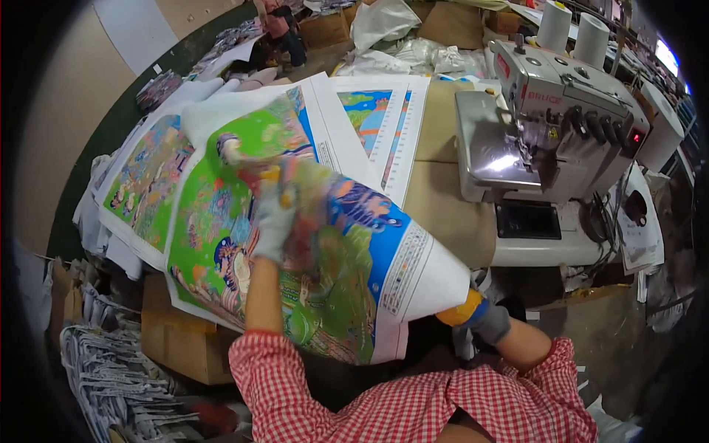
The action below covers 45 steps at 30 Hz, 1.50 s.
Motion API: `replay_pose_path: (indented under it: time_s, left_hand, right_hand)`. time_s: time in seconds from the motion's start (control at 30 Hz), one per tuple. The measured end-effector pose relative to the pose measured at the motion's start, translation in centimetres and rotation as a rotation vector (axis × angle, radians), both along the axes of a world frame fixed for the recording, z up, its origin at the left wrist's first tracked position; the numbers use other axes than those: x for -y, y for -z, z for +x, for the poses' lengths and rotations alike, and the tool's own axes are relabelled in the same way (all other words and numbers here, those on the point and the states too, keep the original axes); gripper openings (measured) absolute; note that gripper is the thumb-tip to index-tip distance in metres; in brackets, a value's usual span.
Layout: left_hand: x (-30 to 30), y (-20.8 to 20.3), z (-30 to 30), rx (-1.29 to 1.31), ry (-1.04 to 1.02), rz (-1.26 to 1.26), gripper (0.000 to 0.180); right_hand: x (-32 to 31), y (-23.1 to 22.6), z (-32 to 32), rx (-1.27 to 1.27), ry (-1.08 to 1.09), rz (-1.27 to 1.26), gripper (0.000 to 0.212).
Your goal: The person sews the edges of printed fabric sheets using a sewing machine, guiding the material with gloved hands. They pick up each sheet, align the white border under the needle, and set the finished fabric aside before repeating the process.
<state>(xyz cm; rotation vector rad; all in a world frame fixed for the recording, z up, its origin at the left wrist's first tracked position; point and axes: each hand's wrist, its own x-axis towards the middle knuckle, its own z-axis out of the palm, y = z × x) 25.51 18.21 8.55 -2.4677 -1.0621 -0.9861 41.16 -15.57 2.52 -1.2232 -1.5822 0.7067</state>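
A large printed fabric sheet (347,280) in green and blue, with colourful figures and a white margin holding a small chart, is lifted and folded over in front of me. My right hand (476,314), in a grey glove with yellow and blue on it, is closed at the white corner; its fingertips are partly hidden by the sheet. My left hand (275,214), in a pale glove with some yellow at the fingers, lies over the middle of the print. Motion smears its fingers, so their grip cannot be made out.
An overlock sewing machine (561,125) with white thread cones (591,40) stands at the right. More printed sheets (148,173) are spread beneath and at the left. A cardboard box (181,328) and bundled fabric strips (111,376) are at lower left. Another person (279,29) is far back.
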Motion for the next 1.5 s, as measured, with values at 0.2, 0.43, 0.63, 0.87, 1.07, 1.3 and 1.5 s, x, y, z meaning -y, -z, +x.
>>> replay_pose_path:
  time_s: [0.2, 0.43, 0.63, 0.87, 1.07, 1.3, 1.5]
  left_hand:
    - [11.2, -3.8, 3.1, 0.3, 0.613, -0.768, 0.047]
    - [30.4, 1.8, -3.6, 0.004, 0.563, -0.018, 0.062]
    - [29.6, 0.4, -5.7, 0.308, 0.436, -0.169, 0.046]
    - [28.7, -2.5, -4.8, 0.196, 0.396, 0.204, 0.028]
    - [26.2, -1.1, -5.4, 0.373, 0.588, 0.217, 0.021]
    - [24.3, 2.2, -8.0, 0.134, 0.583, -0.532, 0.051]
    - [26.5, -5.2, -7.3, -0.031, 0.725, -0.234, 0.025]
  right_hand:
    - [1.9, -1.2, -1.5, -1.218, 0.137, -0.044, 0.045]
    - [1.7, -7.4, -4.2, -0.576, 0.283, 0.096, 0.041]
    - [4.9, -7.0, -4.0, -0.885, -0.075, -0.057, 0.044]
    - [7.7, -3.7, -6.7, -0.179, -0.251, -0.372, 0.028]
    - [10.0, -11.3, -2.4, 0.303, 0.2, 0.37, 0.022]
    - [7.1, -17.1, -4.0, 0.43, -0.334, 0.655, 0.033]
    - [-0.1, -9.3, -14.0, -0.442, -0.833, 0.493, 0.018]
